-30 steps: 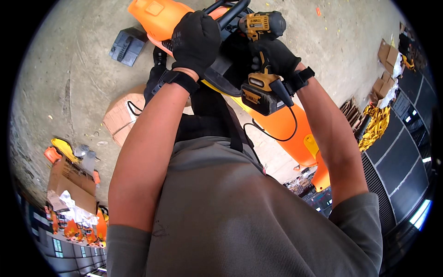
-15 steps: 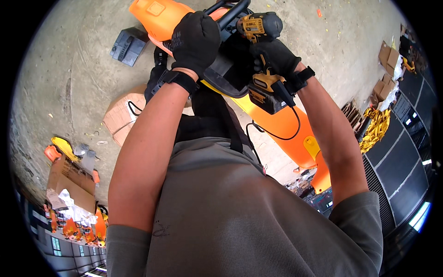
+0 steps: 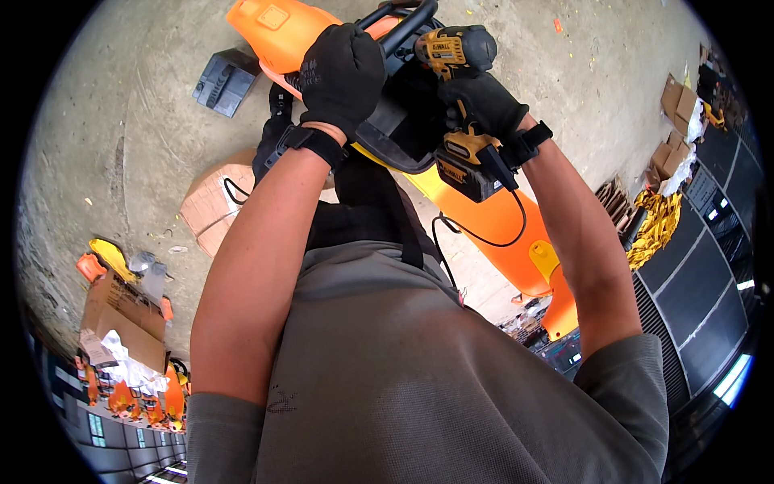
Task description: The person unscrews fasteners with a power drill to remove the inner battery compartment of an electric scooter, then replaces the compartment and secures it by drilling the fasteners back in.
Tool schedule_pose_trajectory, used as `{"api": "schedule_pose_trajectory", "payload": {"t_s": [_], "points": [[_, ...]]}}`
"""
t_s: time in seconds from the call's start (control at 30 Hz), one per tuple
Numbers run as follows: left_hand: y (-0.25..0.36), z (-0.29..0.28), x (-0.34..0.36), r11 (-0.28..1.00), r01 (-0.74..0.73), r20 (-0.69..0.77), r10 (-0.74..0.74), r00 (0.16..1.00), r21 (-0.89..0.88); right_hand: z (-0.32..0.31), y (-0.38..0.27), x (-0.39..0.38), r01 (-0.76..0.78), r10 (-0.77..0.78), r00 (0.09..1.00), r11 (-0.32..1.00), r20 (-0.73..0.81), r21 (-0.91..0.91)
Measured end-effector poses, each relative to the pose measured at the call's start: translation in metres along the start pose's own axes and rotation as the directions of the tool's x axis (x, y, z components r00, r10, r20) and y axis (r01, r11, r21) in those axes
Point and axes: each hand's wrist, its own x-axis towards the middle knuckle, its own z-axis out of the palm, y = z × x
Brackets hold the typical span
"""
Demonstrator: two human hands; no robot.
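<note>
A yellow-and-black cordless impact driver [image 3: 453, 50] is in my gloved right hand [image 3: 484, 103], fingers wrapped round its grip. Its thick battery [image 3: 468, 176] hangs below the hand, and its nose points left toward the black tubular bar [image 3: 409, 22] of an orange-and-black machine [image 3: 282, 36]. My gloved left hand [image 3: 343, 79] is closed in a fist against that machine, just left of the bar; what its fingers hold is hidden. A black open well with a raised rim [image 3: 395, 153] lies between my hands. The driver's tip is hidden behind the bar.
A dark grey box-shaped part [image 3: 226, 83] lies on the concrete floor at left. A cardboard box [image 3: 214, 202] stands beside my leg. The long orange body panel [image 3: 492, 234] extends under my right forearm, near a black cable [image 3: 500, 240]. A yellow pile [image 3: 655, 226] is at right.
My right hand and the impact driver have shifted very slightly down and to the right. My left hand stays in its place on the machine.
</note>
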Motion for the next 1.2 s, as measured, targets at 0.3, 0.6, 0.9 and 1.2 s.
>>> {"api": "schedule_pose_trajectory", "payload": {"t_s": [0.3,0.6,0.9,1.2], "points": [[0.009,-0.001,0.000,0.999,0.024,0.026,-0.023,0.999,-0.021,0.002,-0.006,-0.001,0.090,-0.089,0.996,0.994,0.022,-0.062],[-0.017,0.008,0.006,0.990,-0.123,-0.008,0.124,0.992,0.070,-0.002,0.020,-0.001,0.157,-0.158,0.986,0.987,0.057,0.016],[0.016,-0.018,0.014,0.924,-0.340,-0.137,0.365,0.921,0.176,-0.006,0.083,0.013,0.298,-0.299,0.954,0.954,0.031,0.025],[0.015,0.020,-0.053,0.965,-0.244,0.425,0.180,0.887,0.100,0.000,0.122,0.031,0.466,-0.437,0.881,0.867,-0.179,0.177]]}}
